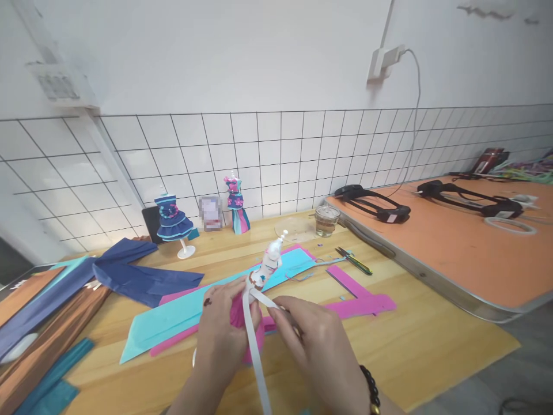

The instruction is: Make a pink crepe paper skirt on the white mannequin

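Mannequin held for ribbon wrapping, centre of worktop (415,340).

Left hand (222,328): grip closed around the pink skirt of the small dress mannequin (263,274), steadying it tilted above the cyan paper sheet (173,323). Right hand (311,340): fingertips pinched on the white ribbon (254,346), keeping it taut at the waist. Behind, the glass jar (327,221) contains a brownish residue.

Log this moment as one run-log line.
left hand: grips small mannequin, pink skirt | right hand: pinches white strip at waist | scissors: on wooden table
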`<state>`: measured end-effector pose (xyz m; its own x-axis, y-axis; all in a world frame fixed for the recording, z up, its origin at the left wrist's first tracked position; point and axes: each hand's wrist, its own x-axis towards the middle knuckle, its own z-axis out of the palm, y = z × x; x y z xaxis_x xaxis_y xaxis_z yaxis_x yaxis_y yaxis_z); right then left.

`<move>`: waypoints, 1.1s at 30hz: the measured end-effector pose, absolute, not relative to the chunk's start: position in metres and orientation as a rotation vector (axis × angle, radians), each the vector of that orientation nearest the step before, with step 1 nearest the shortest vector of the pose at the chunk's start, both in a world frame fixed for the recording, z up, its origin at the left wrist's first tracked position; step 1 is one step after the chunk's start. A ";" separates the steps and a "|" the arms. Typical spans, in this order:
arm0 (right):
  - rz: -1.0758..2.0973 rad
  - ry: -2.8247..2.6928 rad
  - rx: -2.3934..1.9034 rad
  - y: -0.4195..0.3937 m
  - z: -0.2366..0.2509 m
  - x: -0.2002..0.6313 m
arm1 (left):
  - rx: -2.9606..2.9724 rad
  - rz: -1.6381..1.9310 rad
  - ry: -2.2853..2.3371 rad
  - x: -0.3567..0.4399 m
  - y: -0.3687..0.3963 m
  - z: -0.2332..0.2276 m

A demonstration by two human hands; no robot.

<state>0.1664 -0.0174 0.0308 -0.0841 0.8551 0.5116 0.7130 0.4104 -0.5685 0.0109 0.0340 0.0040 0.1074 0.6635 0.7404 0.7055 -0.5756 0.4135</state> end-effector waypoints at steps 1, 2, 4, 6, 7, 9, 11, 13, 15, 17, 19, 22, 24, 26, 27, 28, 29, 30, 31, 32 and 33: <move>0.152 -1.851 -1.331 -0.018 0.030 0.165 | -2.278 -1.550 -1.484 0.011 0.033 0.004; 0.096 -1.858 -1.322 -0.019 0.030 0.164 | -2.252 -1.603 -1.556 0.012 0.032 0.005; 0.025 -1.856 -1.334 -0.019 0.030 0.163 | -2.202 -1.717 -1.724 0.013 0.029 0.009; 0.005 -1.861 -1.370 -0.019 0.031 0.164 | -2.196 -1.849 -1.850 0.013 0.027 0.014; 0.001 -1.867 -1.384 -0.019 0.031 0.164 | -2.210 -1.915 -1.893 0.013 0.026 0.016; 0.000 -1.878 -1.396 -0.018 0.033 0.166 | -2.247 -2.024 -1.944 0.012 0.027 0.019; 0.012 -1.868 -1.396 -0.017 0.034 0.168 | -2.284 -2.069 -1.961 0.011 0.028 0.019; 0.053 -1.851 -1.402 -0.016 0.036 0.169 | -2.316 -2.074 -1.969 0.009 0.031 0.018; 0.107 -1.836 -1.426 -0.014 0.038 0.170 | -2.345 -2.090 -1.980 0.007 0.033 0.017; 0.159 -1.821 -1.456 -0.012 0.038 0.170 | -2.355 -2.134 -2.001 0.006 0.035 0.015; 0.197 -1.806 -1.478 -0.011 0.039 0.171 | -2.378 -2.161 -2.022 0.005 0.036 0.013; 0.268 -1.794 -1.465 -0.008 0.039 0.172 | -2.419 -2.178 -2.025 0.005 0.037 0.012; 0.322 -1.789 -1.450 -0.006 0.039 0.174 | -2.451 -2.200 -2.016 0.005 0.038 0.011; 0.345 -1.781 -1.451 -0.004 0.040 0.175 | -2.498 -2.214 -2.015 0.005 0.038 0.011; 0.344 -1.778 -1.457 -0.002 0.040 0.176 | -2.523 -2.218 -2.015 0.005 0.038 0.010; 0.340 -1.779 -1.463 -0.001 0.041 0.176 | -2.542 -2.223 -2.016 0.004 0.038 0.010; 0.335 -1.781 -1.470 0.000 0.041 0.177 | -2.554 -2.232 -2.013 0.004 0.038 0.010; 0.332 -1.784 -1.478 0.002 0.042 0.177 | -2.568 -2.238 -2.008 0.003 0.038 0.009; 0.332 -1.792 -1.484 0.003 0.042 0.178 | -2.584 -2.239 -2.004 0.003 0.038 0.009; 0.333 -1.801 -1.490 0.004 0.043 0.178 | -2.602 -2.235 -1.999 0.002 0.039 0.009; 0.332 -1.810 -1.494 0.004 0.043 0.179 | -2.624 -2.227 -1.994 0.002 0.039 0.008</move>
